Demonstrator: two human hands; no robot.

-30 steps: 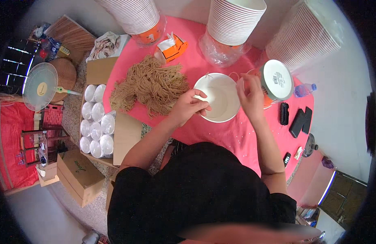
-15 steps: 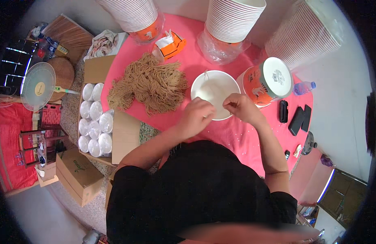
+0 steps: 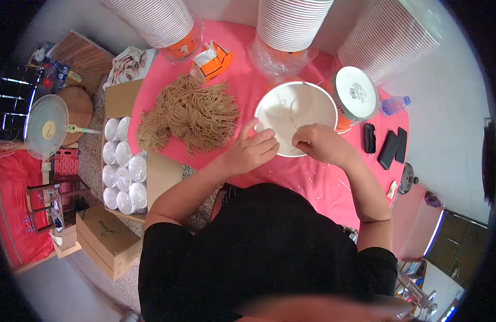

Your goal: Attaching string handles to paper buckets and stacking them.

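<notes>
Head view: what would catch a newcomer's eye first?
A heap of tangled tan strands stands out on the left of the pink tablecloth. To its right, the left hand and right hand are at the near rim of a white tub. Tall tub stacks line the back.

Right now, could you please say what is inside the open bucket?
A thin dark strand shows inside the bucket; whatever lies behind the right hand is hidden.

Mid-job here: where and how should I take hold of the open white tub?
I'd grip the white tub by its left rim, coming from the person's left, thumb inside, fingers outside: its open mouth faces up, offering an edge to pinch. The upturned orange-sided tub crowds its right, and the right hand covers the near-right rim.
</notes>
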